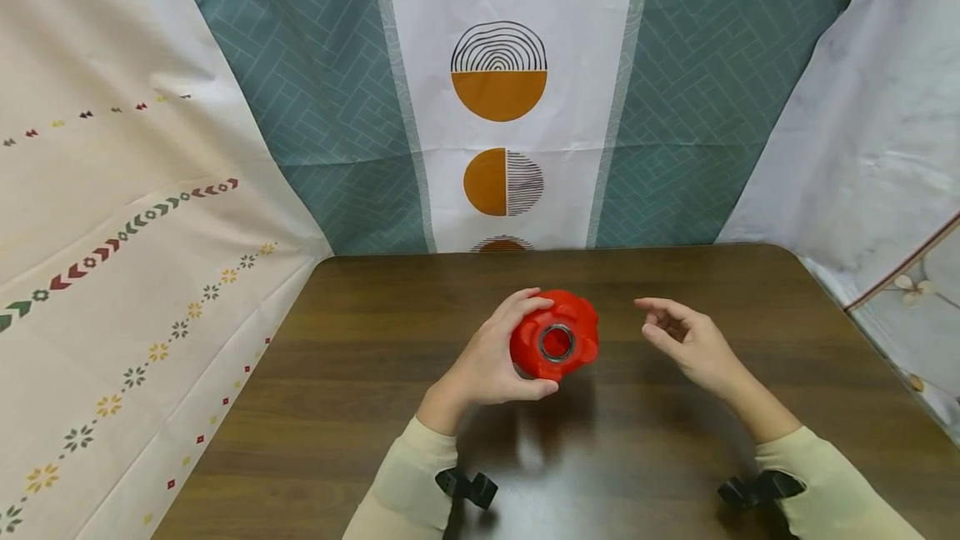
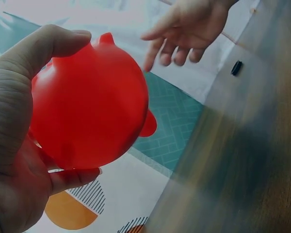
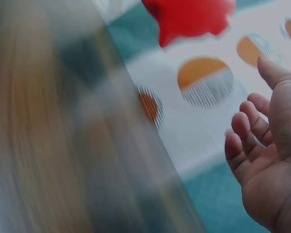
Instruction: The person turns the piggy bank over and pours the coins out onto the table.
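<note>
My left hand (image 1: 495,357) grips a red round knobbed object (image 1: 581,327), with the thumb on one side and fingers on the other. In the head view a silvery ring edges a round hole facing up toward me. The left wrist view shows its smooth, bulging side (image 2: 94,107) with stubby knobs at the edge. To its right, apart from it, my right hand (image 1: 697,348) hovers with loosely bent fingers and holds nothing. In the right wrist view the red object is blurred and partly cut off at the top.
A brown wooden table (image 1: 360,440) lies below both hands. A small black oval piece (image 2: 236,68) appears near the table's edge in the left wrist view; I cannot tell whether it rests there. Patterned cloths (image 1: 337,107) hang behind and at both sides.
</note>
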A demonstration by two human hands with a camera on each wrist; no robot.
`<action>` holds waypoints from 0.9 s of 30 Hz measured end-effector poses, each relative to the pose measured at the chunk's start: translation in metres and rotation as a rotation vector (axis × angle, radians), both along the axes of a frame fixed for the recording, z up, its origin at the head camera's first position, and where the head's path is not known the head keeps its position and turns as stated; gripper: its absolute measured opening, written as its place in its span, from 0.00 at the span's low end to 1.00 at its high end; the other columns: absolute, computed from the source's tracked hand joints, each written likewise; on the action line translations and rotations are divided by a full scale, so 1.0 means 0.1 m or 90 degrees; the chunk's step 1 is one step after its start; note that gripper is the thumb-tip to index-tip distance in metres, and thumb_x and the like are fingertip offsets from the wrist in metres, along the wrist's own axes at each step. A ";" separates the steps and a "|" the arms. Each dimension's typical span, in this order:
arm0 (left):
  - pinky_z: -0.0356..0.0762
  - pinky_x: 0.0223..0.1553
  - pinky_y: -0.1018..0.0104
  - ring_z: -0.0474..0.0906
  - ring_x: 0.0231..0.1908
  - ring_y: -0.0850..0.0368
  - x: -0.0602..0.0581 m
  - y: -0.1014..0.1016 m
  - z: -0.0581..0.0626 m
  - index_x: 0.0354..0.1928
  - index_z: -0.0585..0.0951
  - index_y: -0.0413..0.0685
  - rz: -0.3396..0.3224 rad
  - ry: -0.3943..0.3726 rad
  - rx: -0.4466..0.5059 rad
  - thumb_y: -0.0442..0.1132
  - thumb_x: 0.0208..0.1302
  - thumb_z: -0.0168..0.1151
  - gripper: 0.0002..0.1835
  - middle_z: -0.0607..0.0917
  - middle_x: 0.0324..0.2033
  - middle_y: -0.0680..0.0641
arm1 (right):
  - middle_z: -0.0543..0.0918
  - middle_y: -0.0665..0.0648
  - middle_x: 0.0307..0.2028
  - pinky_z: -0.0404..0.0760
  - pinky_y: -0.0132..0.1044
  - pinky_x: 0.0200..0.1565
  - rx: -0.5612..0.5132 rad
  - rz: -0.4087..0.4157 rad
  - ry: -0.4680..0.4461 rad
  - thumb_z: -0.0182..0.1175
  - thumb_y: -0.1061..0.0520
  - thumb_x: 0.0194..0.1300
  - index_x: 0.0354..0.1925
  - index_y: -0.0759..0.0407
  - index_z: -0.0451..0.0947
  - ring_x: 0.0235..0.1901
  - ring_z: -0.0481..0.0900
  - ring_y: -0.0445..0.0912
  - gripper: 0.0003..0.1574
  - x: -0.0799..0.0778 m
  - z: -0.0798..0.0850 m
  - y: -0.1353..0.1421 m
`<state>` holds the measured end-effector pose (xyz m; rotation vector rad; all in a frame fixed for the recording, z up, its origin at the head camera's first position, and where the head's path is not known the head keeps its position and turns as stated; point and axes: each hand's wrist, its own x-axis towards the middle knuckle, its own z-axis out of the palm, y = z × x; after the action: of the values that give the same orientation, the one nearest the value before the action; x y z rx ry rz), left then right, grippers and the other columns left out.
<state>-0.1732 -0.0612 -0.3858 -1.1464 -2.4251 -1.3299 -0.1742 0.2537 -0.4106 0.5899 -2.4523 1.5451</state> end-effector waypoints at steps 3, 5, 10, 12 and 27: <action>0.77 0.51 0.65 0.63 0.63 0.64 -0.01 0.00 0.00 0.66 0.63 0.70 0.001 0.000 0.005 0.45 0.40 0.77 0.48 0.60 0.68 0.61 | 0.75 0.61 0.45 0.82 0.37 0.37 -0.050 0.080 -0.035 0.55 0.64 0.69 0.65 0.60 0.67 0.39 0.80 0.47 0.26 -0.03 -0.07 -0.17; 0.77 0.51 0.65 0.63 0.62 0.64 -0.01 0.00 -0.01 0.66 0.63 0.69 0.001 -0.002 0.010 0.45 0.39 0.77 0.48 0.61 0.68 0.60 | 0.72 0.64 0.50 0.83 0.42 0.38 -0.081 0.131 -0.061 0.52 0.64 0.71 0.68 0.59 0.62 0.41 0.81 0.51 0.30 -0.03 -0.10 -0.29; 0.77 0.51 0.64 0.64 0.62 0.64 -0.03 0.00 -0.03 0.66 0.63 0.68 0.003 -0.001 0.021 0.45 0.39 0.77 0.48 0.61 0.68 0.59 | 0.63 0.65 0.63 0.83 0.51 0.42 -0.148 0.210 -0.100 0.51 0.59 0.72 0.72 0.58 0.53 0.46 0.80 0.56 0.34 -0.01 -0.13 -0.55; 0.77 0.51 0.64 0.64 0.62 0.63 -0.04 0.01 -0.02 0.66 0.63 0.67 0.006 0.008 0.024 0.46 0.40 0.76 0.48 0.61 0.68 0.58 | 0.61 0.64 0.66 0.81 0.55 0.44 -0.175 0.222 -0.107 0.51 0.58 0.72 0.72 0.57 0.52 0.48 0.78 0.55 0.35 0.00 -0.13 -0.62; 0.76 0.53 0.60 0.66 0.62 0.57 -0.06 -0.04 -0.02 0.68 0.62 0.59 0.025 0.047 0.022 0.46 0.42 0.77 0.48 0.58 0.70 0.51 | 0.68 0.62 0.61 0.82 0.39 0.47 -0.283 0.163 -0.106 0.52 0.62 0.71 0.72 0.60 0.52 0.52 0.76 0.53 0.36 0.03 -0.06 -0.96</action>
<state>-0.1791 -0.0651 -0.3878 -1.1137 -2.3519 -1.2895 -0.1712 0.1582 -0.4166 0.7328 -2.0871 2.2344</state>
